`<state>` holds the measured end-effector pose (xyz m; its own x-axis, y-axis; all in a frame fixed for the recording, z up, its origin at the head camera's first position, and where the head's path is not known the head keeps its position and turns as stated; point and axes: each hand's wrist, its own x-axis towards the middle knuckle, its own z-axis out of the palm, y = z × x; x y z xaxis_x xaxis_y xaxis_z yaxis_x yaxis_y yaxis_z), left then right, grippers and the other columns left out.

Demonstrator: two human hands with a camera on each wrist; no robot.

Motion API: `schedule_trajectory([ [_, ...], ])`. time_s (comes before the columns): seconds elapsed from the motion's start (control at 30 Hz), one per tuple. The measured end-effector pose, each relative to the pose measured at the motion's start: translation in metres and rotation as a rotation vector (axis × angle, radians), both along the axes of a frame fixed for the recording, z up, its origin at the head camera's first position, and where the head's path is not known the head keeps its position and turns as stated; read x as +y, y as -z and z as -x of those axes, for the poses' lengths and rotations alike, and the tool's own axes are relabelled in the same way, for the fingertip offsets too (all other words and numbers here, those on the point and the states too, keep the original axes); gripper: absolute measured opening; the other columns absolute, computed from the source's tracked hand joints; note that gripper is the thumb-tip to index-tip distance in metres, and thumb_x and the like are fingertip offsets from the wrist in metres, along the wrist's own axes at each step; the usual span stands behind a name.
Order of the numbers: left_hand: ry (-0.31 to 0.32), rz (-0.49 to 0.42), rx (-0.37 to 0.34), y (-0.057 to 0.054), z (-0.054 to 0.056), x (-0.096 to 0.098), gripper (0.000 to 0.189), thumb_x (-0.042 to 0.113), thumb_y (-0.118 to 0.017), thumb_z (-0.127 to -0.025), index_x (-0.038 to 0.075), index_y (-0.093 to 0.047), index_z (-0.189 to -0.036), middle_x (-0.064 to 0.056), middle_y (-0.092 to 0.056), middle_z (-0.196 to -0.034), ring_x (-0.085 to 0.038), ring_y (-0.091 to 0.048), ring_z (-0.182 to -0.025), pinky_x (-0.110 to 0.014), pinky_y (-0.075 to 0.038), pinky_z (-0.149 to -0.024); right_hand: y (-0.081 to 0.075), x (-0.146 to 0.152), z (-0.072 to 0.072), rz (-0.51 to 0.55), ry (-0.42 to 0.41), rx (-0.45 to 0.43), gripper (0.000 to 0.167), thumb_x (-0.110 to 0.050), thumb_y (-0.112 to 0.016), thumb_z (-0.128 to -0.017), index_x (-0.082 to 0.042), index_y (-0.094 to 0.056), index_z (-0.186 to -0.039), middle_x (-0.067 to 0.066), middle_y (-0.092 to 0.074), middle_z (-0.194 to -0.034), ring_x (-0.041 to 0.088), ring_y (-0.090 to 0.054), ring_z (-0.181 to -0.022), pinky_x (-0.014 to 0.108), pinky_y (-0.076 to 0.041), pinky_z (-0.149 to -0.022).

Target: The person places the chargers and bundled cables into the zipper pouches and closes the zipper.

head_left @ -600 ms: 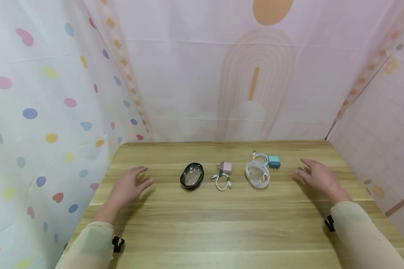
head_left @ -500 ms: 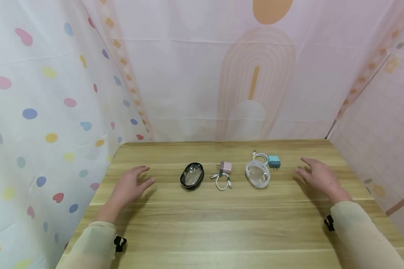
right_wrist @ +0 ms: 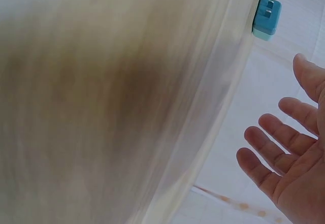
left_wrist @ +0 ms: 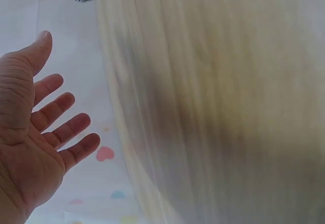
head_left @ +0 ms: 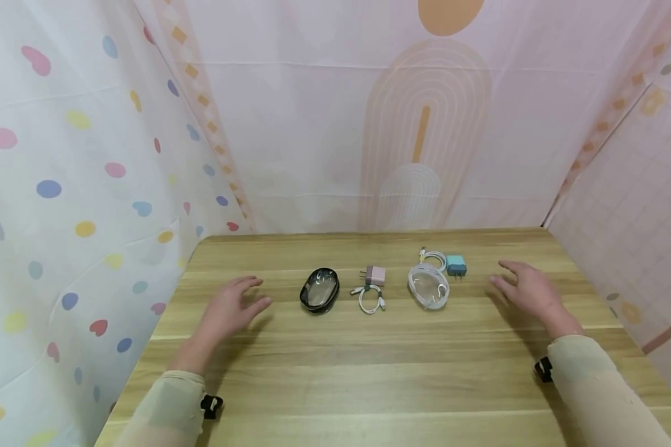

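Left hand (head_left: 228, 316), right hand (head_left: 531, 292): both empty, fingers loosely extended. Black case (head_left: 320, 290) lies rightward of left hand, the nearer one, toward far edge of worktop (head_left: 335, 372); long axis near-left to far-right. Teal plug (head_left: 456, 265) left of right hand.

Between a left pouch (head_left: 320, 290) and a right pouch (head_left: 429, 287), a cable (head_left: 361, 303) lies before a charger (head_left: 376, 275), perhaps touching.
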<state>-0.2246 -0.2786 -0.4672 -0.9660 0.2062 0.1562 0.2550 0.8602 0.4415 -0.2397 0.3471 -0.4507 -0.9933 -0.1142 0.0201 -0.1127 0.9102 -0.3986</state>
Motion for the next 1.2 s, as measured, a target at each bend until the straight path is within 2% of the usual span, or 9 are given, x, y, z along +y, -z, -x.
schedule_trajectory([
  [0.2, 0.0, 0.009, -0.015, 0.004, 0.0, 0.005, 0.06, 0.038, -0.073, -0.102, 0.002, -0.06, -0.148, -0.027, -0.054, -0.157, -0.053, -0.048, -0.146, -0.071, -0.038, -0.121, 0.002, -0.003, 0.0, -0.005, 0.0, -0.011, 0.069, -0.044, -0.057, -0.111, 0.007, -0.045, -0.156, 0.04, -0.045, -0.157, 0.063, -0.045, -0.141, 0.075, -0.043, -0.111],
  [0.43, 0.021, -0.003, -0.014, 0.002, 0.007, 0.015, 0.067, 0.049, -0.073, -0.1, 0.007, -0.06, -0.15, -0.024, -0.052, -0.16, -0.051, -0.046, -0.148, -0.07, -0.038, -0.122, -0.002, -0.009, 0.002, 0.019, -0.009, -0.005, 0.069, -0.042, -0.057, -0.111, 0.008, -0.044, -0.156, 0.04, -0.044, -0.157, 0.063, -0.042, -0.143, 0.075, -0.04, -0.115],
  [0.6, 0.043, -0.017, -0.013, -0.001, 0.007, 0.026, 0.066, 0.047, -0.076, -0.098, 0.007, -0.062, -0.148, -0.023, -0.052, -0.16, -0.052, -0.047, -0.148, -0.071, -0.039, -0.121, -0.005, -0.014, 0.002, 0.007, -0.005, -0.009, 0.069, -0.043, -0.057, -0.111, 0.007, -0.045, -0.157, 0.04, -0.044, -0.157, 0.063, -0.043, -0.143, 0.076, -0.04, -0.114],
  [0.9, 0.08, -0.045, 0.032, -0.001, 0.004, 0.047, 0.058, 0.038, -0.079, -0.098, 0.005, -0.065, -0.143, -0.025, -0.055, -0.157, -0.052, -0.05, -0.145, -0.07, -0.04, -0.12, -0.006, -0.02, 0.003, 0.01, -0.009, 0.014, 0.065, -0.039, -0.06, -0.11, 0.006, -0.046, -0.156, 0.038, -0.047, -0.156, 0.061, -0.044, -0.143, 0.074, -0.039, -0.116],
  [1.2, 0.092, -0.037, 0.035, 0.0, 0.004, 0.062, 0.054, 0.04, -0.08, -0.097, 0.008, -0.069, -0.14, -0.022, -0.057, -0.156, -0.05, -0.053, -0.144, -0.067, -0.044, -0.119, -0.008, -0.026, 0.002, 0.023, -0.016, 0.053, 0.063, -0.037, -0.063, -0.109, 0.006, -0.05, -0.153, 0.037, -0.049, -0.155, 0.06, -0.046, -0.142, 0.073, -0.039, -0.117],
])
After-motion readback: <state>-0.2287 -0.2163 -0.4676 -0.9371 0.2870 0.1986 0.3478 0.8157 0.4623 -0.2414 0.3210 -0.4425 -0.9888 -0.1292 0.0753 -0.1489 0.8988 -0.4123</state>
